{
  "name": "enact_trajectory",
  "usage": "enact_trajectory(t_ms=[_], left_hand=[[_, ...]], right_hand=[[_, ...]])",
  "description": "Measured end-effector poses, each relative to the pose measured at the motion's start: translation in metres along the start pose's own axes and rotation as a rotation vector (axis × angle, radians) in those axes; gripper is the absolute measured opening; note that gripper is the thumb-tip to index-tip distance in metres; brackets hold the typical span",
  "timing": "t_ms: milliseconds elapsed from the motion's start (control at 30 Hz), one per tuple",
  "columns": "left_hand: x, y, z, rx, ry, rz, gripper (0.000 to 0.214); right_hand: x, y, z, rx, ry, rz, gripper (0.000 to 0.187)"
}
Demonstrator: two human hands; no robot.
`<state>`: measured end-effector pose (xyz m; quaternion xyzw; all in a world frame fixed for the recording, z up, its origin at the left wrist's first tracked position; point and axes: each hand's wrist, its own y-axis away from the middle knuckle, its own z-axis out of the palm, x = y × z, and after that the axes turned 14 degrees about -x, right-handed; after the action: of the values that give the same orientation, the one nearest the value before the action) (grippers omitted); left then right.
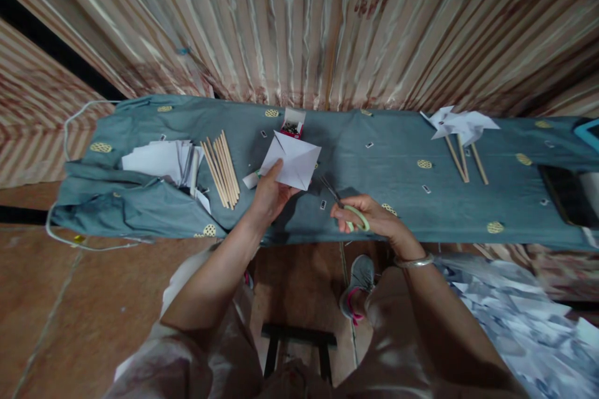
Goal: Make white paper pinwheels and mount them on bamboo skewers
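Note:
My left hand [272,194] grips a square sheet of white paper [294,159] by its near edge, thumb on top and fingers underneath. Diagonal lines run in from the paper's corners, and a slit shows near its upper left corner. In my right hand [362,213] is a pair of scissors [352,211] with light green handles. Their blades point up and left toward the paper without touching it. Just beyond the sheet stands a small open red box [292,127] of tiny items, partly covered by the paper.
On the cloth-covered table [374,181], wooden sticks [221,171] and a stack of white paper [156,161] lie to the left. White paper pinwheels [461,124] on sticks and a dark phone [564,193] lie to the right. Paper pieces [524,318] pile up below right.

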<state>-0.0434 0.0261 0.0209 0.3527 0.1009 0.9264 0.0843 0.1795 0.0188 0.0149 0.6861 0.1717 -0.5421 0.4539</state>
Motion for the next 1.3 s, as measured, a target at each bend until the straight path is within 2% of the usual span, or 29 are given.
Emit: enact_trajectory(t_ms=[100,200,333,433,533,700,833,967,1067,1167,1300], left_hand=[[-0.003,0.001,0.002,-0.024,-0.050,-0.027,0.023],[-0.011,0.003,0.003,-0.089,-0.141,-0.104,0.020],[-0.024,0.007,0.003,-0.143,-0.265,-0.190,0.020],[-0.032,0.010,0.002,-0.137,-0.357,-0.228,0.023],[-0.037,0.011,-0.001,-0.157,-0.413,-0.264,0.024],[-0.037,0.008,-0.002,-0.200,-0.400,-0.290,0.031],[-0.032,0.010,0.004,-0.303,-0.218,-0.302,0.047],[-0.039,0.019,0.011,-0.367,-0.171,-0.207,0.057],[-0.051,0.023,0.014,-0.322,-0.298,-0.155,0.053],[-0.059,0.022,0.014,-0.184,-0.418,-0.109,0.043],[-0.059,0.017,0.011,-0.026,-0.496,-0.036,0.033]], right_hand=[[0.001,-0.004,-0.003,0.196,-0.053,-0.053,0.049],[0.000,-0.010,-0.006,0.424,-0.112,-0.166,0.047],[-0.002,-0.012,-0.011,0.577,-0.053,-0.258,0.042],[-0.004,-0.012,-0.012,0.594,-0.033,-0.249,0.043],[-0.004,-0.013,-0.011,0.540,-0.084,-0.234,0.044],[-0.003,-0.015,-0.008,0.519,-0.172,-0.222,0.043],[-0.002,-0.019,-0.004,0.685,-0.232,-0.250,0.039],[0.000,-0.027,0.000,0.837,-0.299,-0.276,0.038],[0.000,-0.033,0.005,0.843,-0.370,-0.296,0.040],[-0.001,-0.037,0.012,0.813,-0.396,-0.317,0.039],[-0.001,-0.037,0.019,0.752,-0.355,-0.292,0.038]])
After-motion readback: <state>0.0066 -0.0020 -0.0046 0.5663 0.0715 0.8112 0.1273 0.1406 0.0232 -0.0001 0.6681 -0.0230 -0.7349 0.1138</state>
